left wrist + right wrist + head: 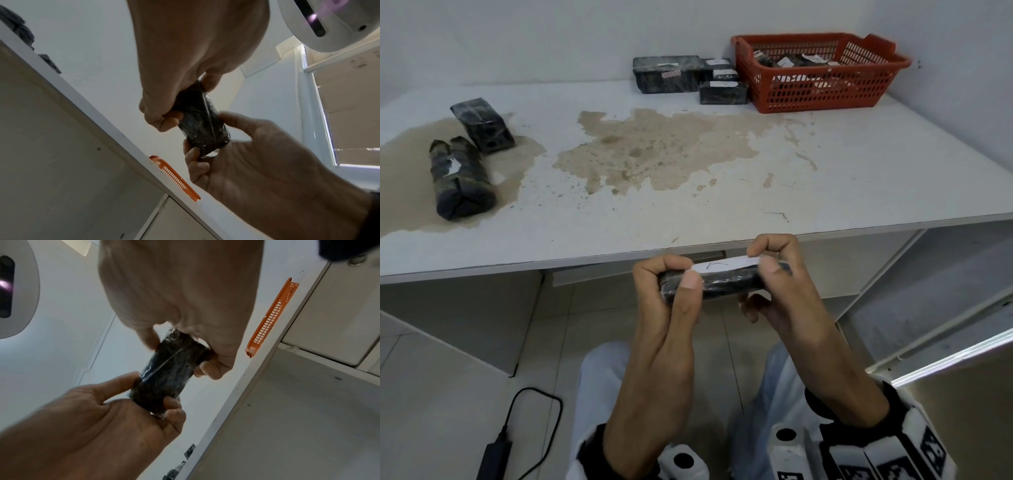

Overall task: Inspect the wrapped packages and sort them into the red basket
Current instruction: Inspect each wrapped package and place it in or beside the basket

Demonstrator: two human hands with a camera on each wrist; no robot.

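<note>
Both my hands hold one small black film-wrapped package [722, 286] [203, 123] [170, 369] over my lap, just below the table's front edge. A white paper label [726, 265] with a pen mark lies on its upper face. My left hand [681, 274] [180, 104] [153, 389] pinches its left end. My right hand [763, 260] [211, 138] [180, 353] pinches the right end, fingertips on the label's end. The red basket [822, 89] [174, 177] [273, 318] stands at the table's far right with several labelled packages [787, 60] inside.
Wrapped packages [666, 73] sit stacked just left of the basket. Two more wrapped packages [482, 125] [460, 178] lie at the left on the stained white table [859, 164]. A power bank with cable [493, 455] lies on the floor; an open panel [928, 325] stands at my right.
</note>
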